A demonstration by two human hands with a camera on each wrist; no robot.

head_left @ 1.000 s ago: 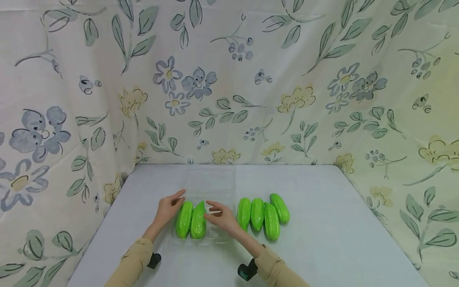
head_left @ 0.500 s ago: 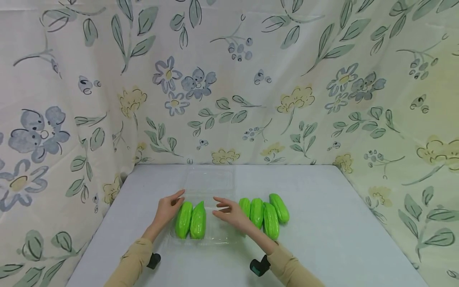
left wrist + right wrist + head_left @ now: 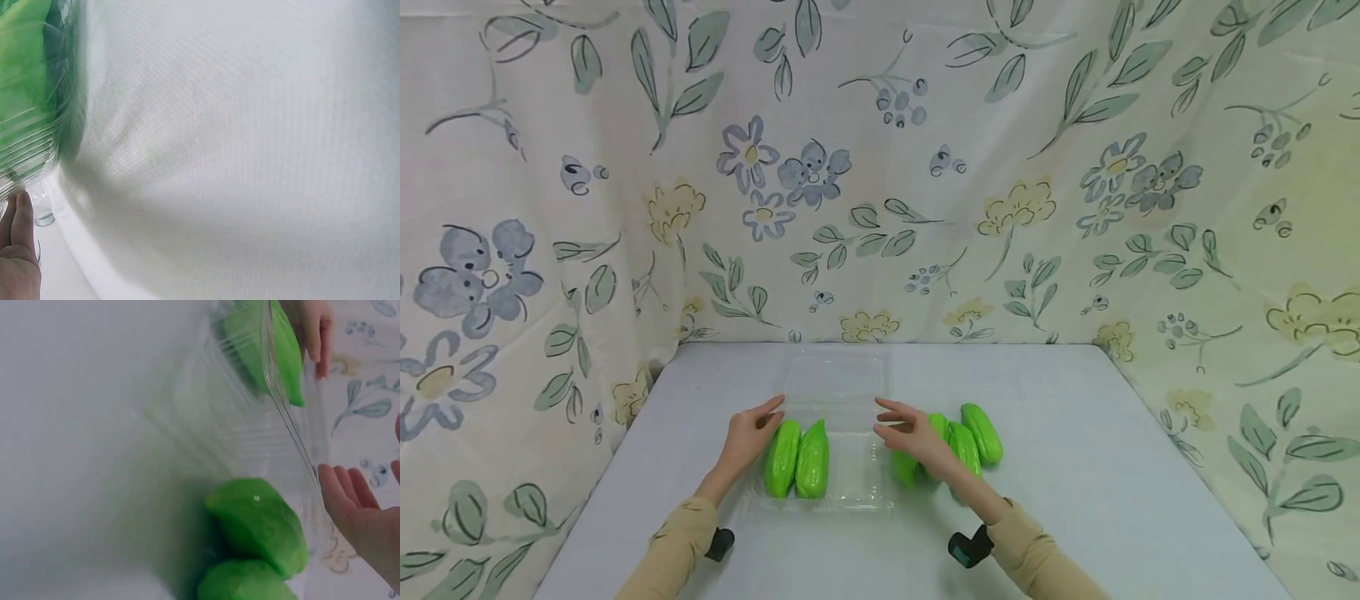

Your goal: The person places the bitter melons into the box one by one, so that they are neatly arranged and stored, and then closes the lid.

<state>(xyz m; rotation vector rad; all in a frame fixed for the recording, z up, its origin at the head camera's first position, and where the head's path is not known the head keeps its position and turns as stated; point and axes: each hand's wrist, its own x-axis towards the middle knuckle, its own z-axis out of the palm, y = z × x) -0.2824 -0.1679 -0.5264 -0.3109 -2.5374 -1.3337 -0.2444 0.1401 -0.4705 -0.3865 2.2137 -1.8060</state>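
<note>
A clear plastic clamshell box point(image 3: 855, 471) lies with its lid point(image 3: 835, 375) laid back. Two bright green, gourd-like vegetables point(image 3: 812, 462) sit side by side in its left half. My left hand point(image 3: 748, 437) rests at the box's left edge, and its fingertips point(image 3: 24, 200) touch the rim in the left wrist view. At the right edge is my right hand point(image 3: 917, 437), thumb apart from the fingers and nothing between them. Its fingertips point(image 3: 325, 472) appear beside the rim in the right wrist view; whether they touch it I cannot tell.
Several more green gourd-like vegetables point(image 3: 982, 435) lie right of the box on the white table point(image 3: 1112, 467), partly covered by my right hand and forearm. A floral cloth point(image 3: 880, 167) hangs behind the table and at its sides.
My right hand has moved right, from beside the second vegetable to the box's right edge. My left hand and the two vegetables in the box stay in place.
</note>
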